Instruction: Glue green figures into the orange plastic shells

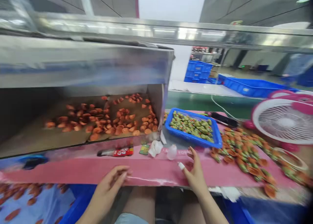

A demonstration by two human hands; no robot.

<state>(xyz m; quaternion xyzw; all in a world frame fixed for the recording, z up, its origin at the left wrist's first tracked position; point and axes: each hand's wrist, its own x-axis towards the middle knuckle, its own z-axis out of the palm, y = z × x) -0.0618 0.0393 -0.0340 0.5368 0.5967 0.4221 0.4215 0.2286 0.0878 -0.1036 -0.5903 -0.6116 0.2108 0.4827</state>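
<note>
My left hand (pixel 111 183) hangs over the front edge of the pink-covered table (pixel 146 172), its fingers curled toward the thumb. Nothing shows clearly in it. My right hand (pixel 194 175) rests near that edge with its fingers spread, holding nothing, and white tape wraps one fingertip (pixel 181 165). Just beyond it stands a small translucent plastic dropper bottle (pixel 171 152), beside a crumpled white tissue (pixel 155 148). A red-labelled bottle (pixel 117 152) lies on its side ahead of my left hand, and a small green packet (pixel 144 149) lies between them.
A steel-hooded bin (pixel 97 119) holds scattered orange pieces. A blue tray (pixel 192 128) holds green-and-orange pieces, and more lie heaped at right (pixel 242 155). A pink-rimmed fan (pixel 285 121) stands beyond them. Below left, a blue bin (pixel 29 198) holds orange pieces.
</note>
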